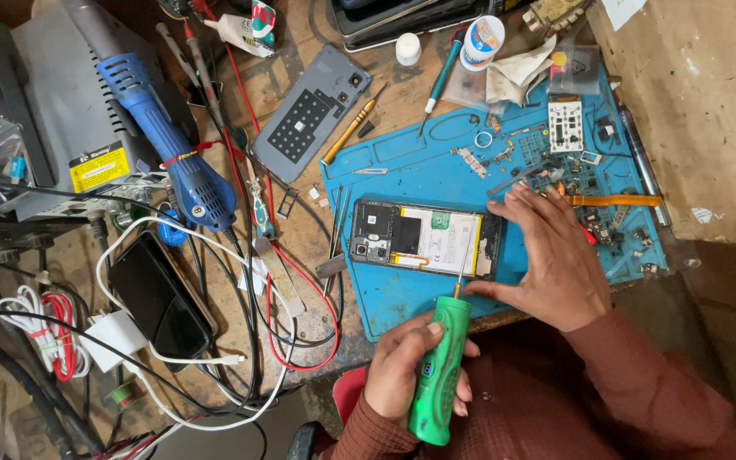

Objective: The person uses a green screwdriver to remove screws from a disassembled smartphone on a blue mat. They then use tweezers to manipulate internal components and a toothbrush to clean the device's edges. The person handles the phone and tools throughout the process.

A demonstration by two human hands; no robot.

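Note:
An opened phone [423, 238] lies back-up on the blue work mat [402, 170], its battery and circuit boards exposed. My left hand [411, 375] grips a green electric screwdriver [440, 375] upright. Its thin bit reaches over the phone's right part. My right hand [551, 264] lies flat at the phone's right end, with fingers spread on the mat and thumb near the phone's lower corner. The phone's grey back cover [313, 111] rests off the mat to the upper left.
Small parts, screws and an orange flex cable [615, 201] litter the mat's right side. A blue hot-air handle [168, 140], a black phone [159, 298] on a white cable, red and black wires, tweezers, a yellow-handled tool [349, 129] and a glue tube [244, 30] crowd the left of the wooden bench.

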